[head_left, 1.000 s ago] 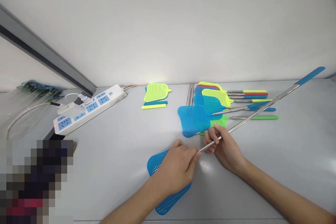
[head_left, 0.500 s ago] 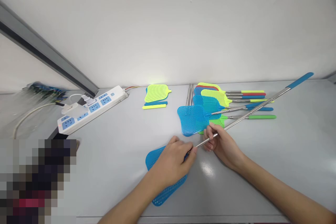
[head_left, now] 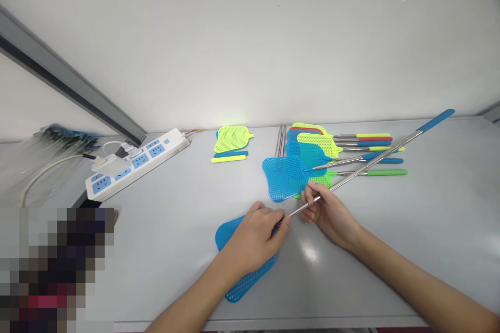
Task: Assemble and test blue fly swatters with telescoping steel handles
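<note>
A blue fly swatter with a long telescopic metal rod [head_left: 353,176] slants across in front of me, its blue grip end [head_left: 436,120] up at the right. My left hand [head_left: 260,237] is closed on the neck of its blue mesh head [head_left: 250,283], covering much of that head. On the lower part of the rod, my right hand [head_left: 330,213] pinches the metal between thumb and fingers. Just behind my right hand lie several swatters, among them a blue one [head_left: 283,179] and a green one [head_left: 386,172].
Farther left lie a yellow swatter head [head_left: 232,138] and loose yellow [head_left: 229,159] and blue grip sleeves [head_left: 231,154]. Thin metal rods [head_left: 280,140] lie near the wall. A power strip [head_left: 140,161] with plugs and a clear plastic bag [head_left: 58,166] are at the left.
The swatter's blue grip end has shifted slightly left. Both hands keep nearly the same hold, and the whole view has moved a little.
</note>
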`<state>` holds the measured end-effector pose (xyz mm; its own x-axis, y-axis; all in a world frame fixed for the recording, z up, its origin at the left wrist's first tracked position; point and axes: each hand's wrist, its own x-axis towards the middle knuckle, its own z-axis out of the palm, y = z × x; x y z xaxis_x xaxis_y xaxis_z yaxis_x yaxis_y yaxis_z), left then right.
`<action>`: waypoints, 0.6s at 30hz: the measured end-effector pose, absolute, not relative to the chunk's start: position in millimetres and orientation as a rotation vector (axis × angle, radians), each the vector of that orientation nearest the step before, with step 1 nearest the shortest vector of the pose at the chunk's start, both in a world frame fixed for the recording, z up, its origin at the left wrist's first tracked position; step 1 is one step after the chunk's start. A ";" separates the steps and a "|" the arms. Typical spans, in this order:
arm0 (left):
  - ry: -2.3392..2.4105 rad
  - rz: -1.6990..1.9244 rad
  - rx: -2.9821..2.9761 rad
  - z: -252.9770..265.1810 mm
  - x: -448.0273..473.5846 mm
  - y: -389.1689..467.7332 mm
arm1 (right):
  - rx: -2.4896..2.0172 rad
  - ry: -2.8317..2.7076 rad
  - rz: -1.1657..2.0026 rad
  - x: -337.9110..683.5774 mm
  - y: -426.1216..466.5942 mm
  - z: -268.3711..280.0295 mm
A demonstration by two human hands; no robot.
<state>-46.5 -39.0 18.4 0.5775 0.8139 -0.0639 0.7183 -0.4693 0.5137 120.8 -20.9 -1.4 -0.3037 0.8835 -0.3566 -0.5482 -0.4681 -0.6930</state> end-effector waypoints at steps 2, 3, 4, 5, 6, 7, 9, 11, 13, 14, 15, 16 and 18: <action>1.224 0.261 2.318 19.3 -46.6 -39.1 | -0.900 -0.562 1.909 121.0 -20.9 -1.6; 1.223 0.260 2.320 19.6 -46.7 -39.1 | -0.898 -0.563 1.911 121.1 -21.0 -1.7; 1.223 0.261 2.321 19.8 -46.7 -39.2 | -0.897 -0.564 1.911 121.4 -21.1 -1.8; 1.223 0.263 2.320 19.8 -46.6 -39.2 | -0.898 -0.565 1.912 121.6 -21.2 -1.9; 1.225 0.265 2.318 19.8 -46.6 -39.3 | -0.899 -0.567 1.914 121.9 -21.4 -2.0; 1.227 0.266 2.317 19.7 -46.5 -39.3 | -0.901 -0.569 1.917 122.2 -21.5 -2.1; 1.231 0.258 2.314 19.6 -46.4 -39.5 | -0.898 -0.573 1.920 122.8 -21.6 -2.4; 1.230 0.242 2.307 19.9 -46.5 -39.7 | -0.889 -0.574 1.927 123.2 -21.6 -2.9; 1.229 0.228 2.296 20.6 -46.9 -40.1 | -0.881 -0.572 1.934 123.6 -21.6 -3.5; 1.227 0.225 2.290 21.0 -47.2 -40.4 | -0.880 -0.571 1.938 123.7 -21.5 -3.7; 1.227 0.224 2.286 21.5 -47.5 -40.7 | -0.881 -0.570 1.943 123.7 -21.4 -3.9; 1.228 0.225 2.282 22.0 -47.8 -41.0 | -0.882 -0.570 1.946 123.7 -21.3 -4.0; 1.232 0.228 2.273 23.1 -48.3 -41.7 | -0.883 -0.572 1.952 123.6 -21.0 -3.6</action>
<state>-48.3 -41.7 23.1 0.5681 0.8164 -0.1040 0.7252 -0.4368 0.5323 123.6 -21.0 -3.6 -0.3484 0.8672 -0.3557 -0.5380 -0.4957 -0.6817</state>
